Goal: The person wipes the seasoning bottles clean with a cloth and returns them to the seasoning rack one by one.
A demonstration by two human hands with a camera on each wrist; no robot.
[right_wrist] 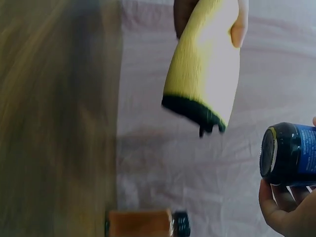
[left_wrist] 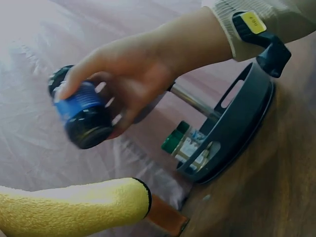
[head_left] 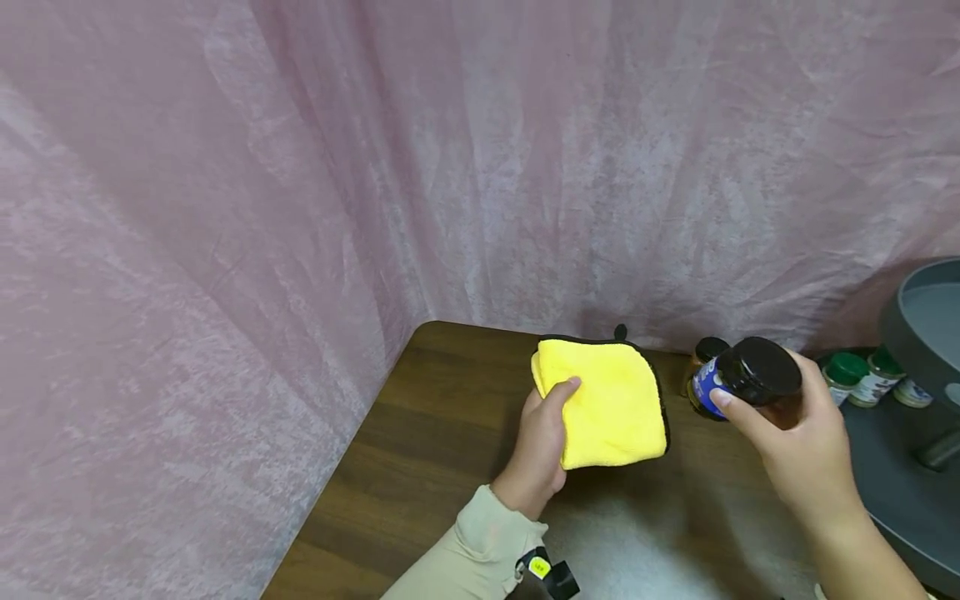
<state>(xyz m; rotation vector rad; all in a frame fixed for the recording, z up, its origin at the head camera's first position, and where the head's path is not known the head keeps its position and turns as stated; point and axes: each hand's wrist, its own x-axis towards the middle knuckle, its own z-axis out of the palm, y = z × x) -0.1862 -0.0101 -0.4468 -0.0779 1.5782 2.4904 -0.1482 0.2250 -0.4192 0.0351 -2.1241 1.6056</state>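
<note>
My left hand point(head_left: 536, 450) holds a folded yellow cloth point(head_left: 611, 408) with black edging above the table, thumb on top and the other fingers beneath. To its right, my right hand point(head_left: 806, 442) grips a dark jar point(head_left: 757, 371) with a black lid and a blue label, tilted and raised off the table. In the left wrist view the same jar point(left_wrist: 81, 108) sits between thumb and fingers, apart from the cloth point(left_wrist: 74, 207). The right wrist view shows the jar's end point(right_wrist: 279, 153) facing the cloth point(right_wrist: 202, 64).
Behind the held jar stands another jar point(head_left: 708, 350) with a dark lid and orange-brown contents. At right is a grey tiered round rack point(head_left: 900, 467) holding several green-lidded bottles point(head_left: 843, 371). A pink curtain point(head_left: 525, 167) hangs behind the wooden table point(head_left: 420, 433).
</note>
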